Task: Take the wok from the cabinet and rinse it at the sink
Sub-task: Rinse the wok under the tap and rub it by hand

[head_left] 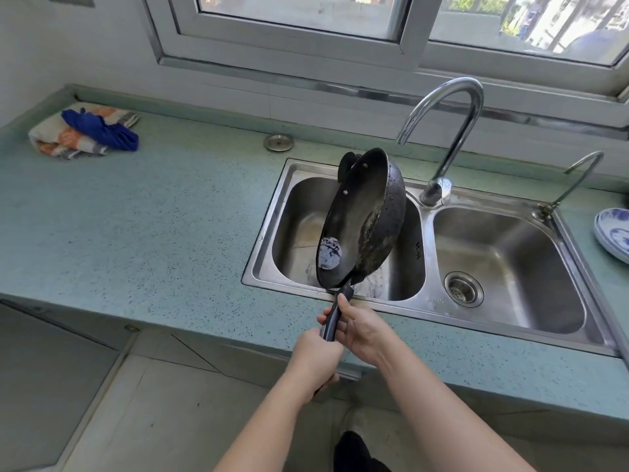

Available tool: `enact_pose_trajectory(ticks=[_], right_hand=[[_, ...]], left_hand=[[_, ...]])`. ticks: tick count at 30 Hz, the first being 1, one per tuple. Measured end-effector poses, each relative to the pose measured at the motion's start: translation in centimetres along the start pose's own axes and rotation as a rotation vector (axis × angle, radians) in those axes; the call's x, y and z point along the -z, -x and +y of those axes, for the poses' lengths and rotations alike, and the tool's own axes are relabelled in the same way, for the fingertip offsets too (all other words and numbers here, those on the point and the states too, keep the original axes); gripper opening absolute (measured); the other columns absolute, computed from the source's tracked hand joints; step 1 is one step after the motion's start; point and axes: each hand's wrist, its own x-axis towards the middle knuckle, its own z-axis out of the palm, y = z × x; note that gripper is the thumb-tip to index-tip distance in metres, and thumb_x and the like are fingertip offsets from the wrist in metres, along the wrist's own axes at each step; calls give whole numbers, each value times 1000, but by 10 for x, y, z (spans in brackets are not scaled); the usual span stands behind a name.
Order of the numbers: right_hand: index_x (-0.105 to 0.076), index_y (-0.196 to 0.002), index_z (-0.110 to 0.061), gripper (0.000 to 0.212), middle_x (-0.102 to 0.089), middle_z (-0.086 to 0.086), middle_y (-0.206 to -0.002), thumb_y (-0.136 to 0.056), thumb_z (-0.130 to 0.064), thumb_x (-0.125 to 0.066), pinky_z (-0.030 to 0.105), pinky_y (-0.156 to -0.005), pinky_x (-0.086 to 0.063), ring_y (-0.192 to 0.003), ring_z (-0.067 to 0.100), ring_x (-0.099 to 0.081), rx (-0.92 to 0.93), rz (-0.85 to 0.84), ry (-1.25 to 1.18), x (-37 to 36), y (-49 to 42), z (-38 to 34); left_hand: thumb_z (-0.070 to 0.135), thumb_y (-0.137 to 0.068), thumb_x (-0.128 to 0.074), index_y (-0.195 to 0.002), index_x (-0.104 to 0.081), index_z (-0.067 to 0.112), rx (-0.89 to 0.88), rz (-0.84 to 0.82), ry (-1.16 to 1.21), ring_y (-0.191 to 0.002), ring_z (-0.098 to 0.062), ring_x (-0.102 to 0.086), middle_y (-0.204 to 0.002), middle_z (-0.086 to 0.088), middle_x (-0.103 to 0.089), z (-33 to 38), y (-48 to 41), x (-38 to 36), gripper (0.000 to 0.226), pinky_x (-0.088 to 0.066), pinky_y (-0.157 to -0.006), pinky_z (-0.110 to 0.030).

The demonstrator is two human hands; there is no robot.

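A black wok [357,216] is held tilted on its side over the left basin of the steel double sink [269,216]. Its inside faces left, its wet blackened underside faces right. A small pool of water lies at its low edge. The dark handle [335,316] points down toward me. My left hand [316,361] grips the handle's end. My right hand [362,330] grips it higher up, near the pan. The tall curved faucet [449,131] stands behind the basins, and no water runs from it.
A small second tap [578,175] stands at the sink's right rear. A blue-and-white plate [614,235] lies at the right edge of the green counter [136,216]. Folded cloths [85,132] lie at the far left. A round metal cap [278,142] sits behind the sink.
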Motion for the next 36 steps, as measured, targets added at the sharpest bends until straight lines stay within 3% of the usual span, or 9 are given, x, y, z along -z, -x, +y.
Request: enact_pose_trajectory(ticks=[8, 24, 31, 36], right_hand=[[-49, -85, -3, 20, -58, 10, -76, -96, -21, -47, 24, -52, -57, -57, 15, -67, 112, 37, 159, 9, 17, -12], [-50, -84, -5, 19, -60, 9, -75, -93, -22, -52, 22, -55, -57, -61, 17, -66, 161, 95, 307, 14, 33, -18], [-48, -96, -3, 25, -62, 10, -78, -91, -25, -56, 23, -50, -55, -62, 18, -68, 137, 101, 359, 14, 27, -14], [-50, -90, -7, 23, -64, 9, -73, -90, -28, -57, 24, -53, -55, -61, 16, -69, 125, 92, 380, 13, 23, -11]], left_hand=[[-2, -77, -38, -74, -43, 13, 57, -148, 283, -31, -10, -39, -51, -2, -40, -2, 5, -17, 16, -26, -41, -18], [-4, -81, -36, -73, -40, 13, 53, -297, 539, -31, -9, -37, -54, -2, -38, -10, 4, -33, 19, -24, -35, -10], [-2, -82, -37, -77, -41, 13, 68, -327, 598, -31, -9, -37, -47, 2, -39, -20, -1, -29, 17, -23, -35, -12], [-2, -83, -36, -80, -43, 13, 74, -336, 618, -30, -8, -36, -45, 3, -39, -24, -4, -26, 16, -23, -36, -11]])
